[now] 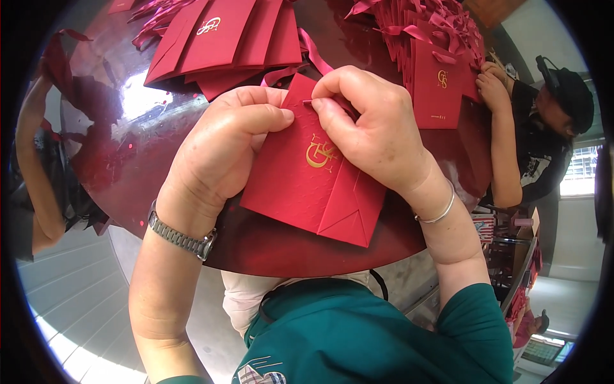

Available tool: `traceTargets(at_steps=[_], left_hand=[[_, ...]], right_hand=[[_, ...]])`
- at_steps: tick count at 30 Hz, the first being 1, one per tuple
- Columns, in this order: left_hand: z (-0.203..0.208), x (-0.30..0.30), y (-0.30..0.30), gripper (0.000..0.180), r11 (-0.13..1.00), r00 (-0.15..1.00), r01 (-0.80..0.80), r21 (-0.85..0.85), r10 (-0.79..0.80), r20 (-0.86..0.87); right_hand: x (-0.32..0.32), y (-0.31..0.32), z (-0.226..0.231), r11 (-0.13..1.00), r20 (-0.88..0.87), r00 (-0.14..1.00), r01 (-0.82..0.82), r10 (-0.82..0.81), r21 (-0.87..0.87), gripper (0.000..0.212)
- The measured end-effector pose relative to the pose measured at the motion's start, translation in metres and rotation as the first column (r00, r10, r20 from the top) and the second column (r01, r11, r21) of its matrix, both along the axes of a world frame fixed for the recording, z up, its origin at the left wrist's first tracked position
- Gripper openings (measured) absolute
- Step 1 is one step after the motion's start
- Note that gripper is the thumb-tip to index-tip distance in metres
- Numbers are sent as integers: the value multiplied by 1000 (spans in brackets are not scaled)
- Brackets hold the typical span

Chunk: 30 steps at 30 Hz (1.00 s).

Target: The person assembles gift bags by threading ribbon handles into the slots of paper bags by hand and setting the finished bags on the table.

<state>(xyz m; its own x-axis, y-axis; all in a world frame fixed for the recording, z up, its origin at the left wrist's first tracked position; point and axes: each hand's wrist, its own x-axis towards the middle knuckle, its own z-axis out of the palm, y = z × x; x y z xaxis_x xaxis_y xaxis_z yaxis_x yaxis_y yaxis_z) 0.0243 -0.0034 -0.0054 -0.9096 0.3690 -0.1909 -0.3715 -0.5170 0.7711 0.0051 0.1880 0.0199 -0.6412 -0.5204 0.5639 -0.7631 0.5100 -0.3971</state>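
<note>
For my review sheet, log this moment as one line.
left hand: holds red paper bag | right hand: pinches ribbon near bag's top | beyond: more red bags on table

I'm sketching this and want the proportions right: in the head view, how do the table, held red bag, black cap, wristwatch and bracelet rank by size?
1. Table, though partly covered
2. Red bag
3. Black cap, farther away
4. Wristwatch
5. Bracelet, a thin band
</note>
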Motion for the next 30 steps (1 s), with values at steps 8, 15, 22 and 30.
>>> traceTargets(at_steps=[8,15,22,30], left_hand=[[-10,-4,-2,11,990,1000,4,-142,-6,-14],[-9,-4,0,14,998,1000,2,-69,0,22],[1,0,5,16,998,999,-44,-45,45,24],[-4,-3,3,13,996,998,-65,-58,65,1]], right_hand=[[2,0,2,999,89,996,-29,31,-21,5],[2,1,3,999,71,997,-41,42,-21,5],[-8,5,2,981,21,982,-184,186,-58,6],[-12,-3,-5,988,-234,961,-153,149,0,15]])
